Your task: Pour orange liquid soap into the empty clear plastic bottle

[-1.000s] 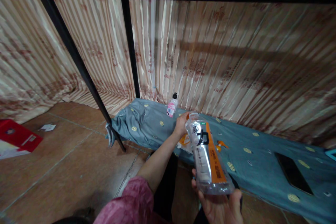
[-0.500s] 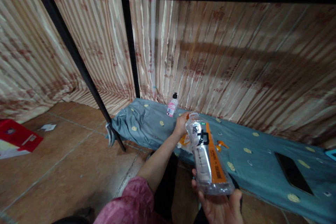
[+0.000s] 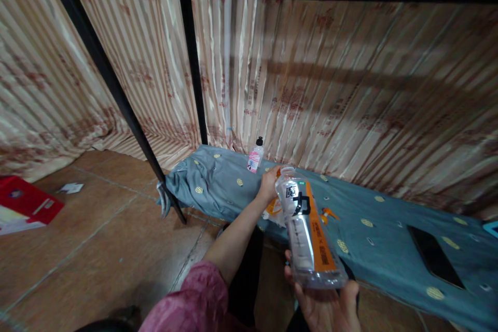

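A clear plastic drink bottle (image 3: 301,236) with an orange label and black lettering is tilted, its uncapped mouth up and away from me. Its base rests in my right hand (image 3: 324,306), whose fingers and thumb curl round the bottom. My left hand (image 3: 268,184) is closed beside the bottle neck, partly hidden behind it. A small orange piece that looks like a bottle cap (image 3: 278,171) shows at its fingertips. Under the bottle, an orange-and-white wrapper (image 3: 274,212) lies on the patterned blue-grey cloth (image 3: 218,194). Right of the bottle is an orange spray nozzle-like piece (image 3: 330,213).
A small clear bottle with a pink label (image 3: 255,156) stands at the back of the cloth. A black phone (image 3: 436,257) lies at the right. Black metal posts (image 3: 128,119) frame the left side. A red box (image 3: 29,205) sits on the tiled floor.
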Demonstrator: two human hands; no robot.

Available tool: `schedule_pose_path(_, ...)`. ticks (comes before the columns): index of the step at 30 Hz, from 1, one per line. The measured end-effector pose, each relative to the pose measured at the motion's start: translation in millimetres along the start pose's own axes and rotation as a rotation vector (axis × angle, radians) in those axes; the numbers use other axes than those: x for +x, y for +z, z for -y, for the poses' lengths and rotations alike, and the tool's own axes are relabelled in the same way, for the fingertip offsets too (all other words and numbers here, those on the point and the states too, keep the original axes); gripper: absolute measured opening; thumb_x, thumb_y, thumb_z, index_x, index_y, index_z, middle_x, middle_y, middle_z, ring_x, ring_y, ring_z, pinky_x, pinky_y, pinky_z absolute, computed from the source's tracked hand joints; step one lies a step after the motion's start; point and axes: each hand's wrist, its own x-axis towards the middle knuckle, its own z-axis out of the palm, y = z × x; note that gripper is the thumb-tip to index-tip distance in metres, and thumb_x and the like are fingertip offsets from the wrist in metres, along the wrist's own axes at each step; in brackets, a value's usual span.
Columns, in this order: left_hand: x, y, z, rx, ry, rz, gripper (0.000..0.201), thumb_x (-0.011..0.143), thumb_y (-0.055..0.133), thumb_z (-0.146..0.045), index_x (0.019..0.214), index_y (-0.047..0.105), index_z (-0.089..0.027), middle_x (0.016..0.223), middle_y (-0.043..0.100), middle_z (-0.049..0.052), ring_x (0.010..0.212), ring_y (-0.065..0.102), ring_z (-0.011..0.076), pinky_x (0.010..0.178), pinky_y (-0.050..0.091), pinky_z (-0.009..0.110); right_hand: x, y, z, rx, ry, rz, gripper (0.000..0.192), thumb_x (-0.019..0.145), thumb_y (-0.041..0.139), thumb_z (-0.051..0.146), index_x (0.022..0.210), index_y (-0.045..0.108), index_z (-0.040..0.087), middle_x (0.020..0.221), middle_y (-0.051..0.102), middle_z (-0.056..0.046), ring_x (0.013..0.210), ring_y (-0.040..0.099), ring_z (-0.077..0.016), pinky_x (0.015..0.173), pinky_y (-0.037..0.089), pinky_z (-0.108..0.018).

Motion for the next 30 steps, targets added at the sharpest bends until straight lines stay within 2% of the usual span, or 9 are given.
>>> schedule_pose_path(11, -1.0, 1.3, 2.1, 0.007, -0.016, -0.005, 0.023, 0.081, 0.063, -0.030, 0.099, 0.066, -0.016, 0.095, 0.072, 0.006, 0.089, 0.067, 0.0192, 0.084, 0.053, 0.030, 1.0, -4.6, -1.6, -0.020, -0.017, -0.002, 0.062, 0.056, 0.076, 0.065, 0.108, 0.072, 0.030, 0.110, 0.076, -0.013, 0.094, 0.073, -0.0276, 0.073, 0.060, -0.027)
schedule_pose_path(22, -0.7, 1.8, 5.0, 0.016, 0.025, -0.017, 0.022, 0.081, 0.063, -0.029, 0.099, 0.067, -0.016, 0.095, 0.072, 0.005, 0.089, 0.067, 0.0184, 0.084, 0.053, 0.029, 1.7, -4.7, -0.7, 0.048, 0.005, 0.025, 0.062, 0.055, 0.081, 0.058, 0.109, 0.071, 0.028, 0.112, 0.074, -0.016, 0.095, 0.072, -0.0306, 0.074, 0.060, -0.029)
schedule_pose_path(30, -0.7, 0.1, 0.5, -0.002, -0.002, -0.005, 0.022, 0.081, 0.062, -0.029, 0.097, 0.067, -0.015, 0.095, 0.072, 0.006, 0.089, 0.067, 0.0188, 0.083, 0.052, 0.029, 2.4, -5.6, 0.2, 0.073, 0.020, 0.040, 0.061, 0.057, 0.080, 0.059, 0.108, 0.072, 0.027, 0.112, 0.074, -0.016, 0.096, 0.072, -0.0317, 0.074, 0.060, -0.030)
